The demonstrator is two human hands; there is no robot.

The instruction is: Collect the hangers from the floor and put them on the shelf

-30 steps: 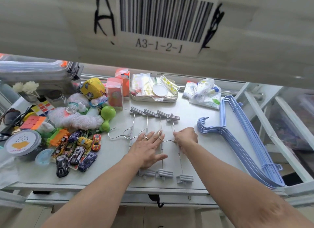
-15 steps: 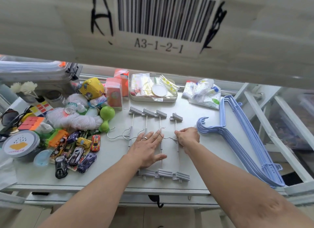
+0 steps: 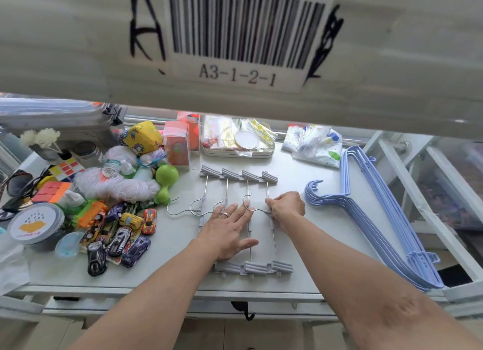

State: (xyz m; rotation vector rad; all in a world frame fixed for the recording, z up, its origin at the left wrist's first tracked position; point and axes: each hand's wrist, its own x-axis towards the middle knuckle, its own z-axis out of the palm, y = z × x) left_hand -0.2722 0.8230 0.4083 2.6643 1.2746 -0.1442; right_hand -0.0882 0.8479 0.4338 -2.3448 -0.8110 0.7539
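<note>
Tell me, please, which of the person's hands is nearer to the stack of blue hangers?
Right. The right hand sits just beside the blue hangers' hooks; the left hand lies farther away, flat on the metal clip hangers.

White shelf (image 3: 308, 172): metal clip hangers (image 3: 236, 177) flat under left hand (image 3: 226, 230); blue hangers (image 3: 371, 213) right of right hand (image 3: 286, 206); toy cars (image 3: 120, 234) left; tray (image 3: 237, 152), packets behind.

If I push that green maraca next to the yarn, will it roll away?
Probably a little. The green maraca has a round head, so it would likely pivot or roll in an arc rather than slide. The yarn beside it and the toy cars nearby would probably stop it.
</note>
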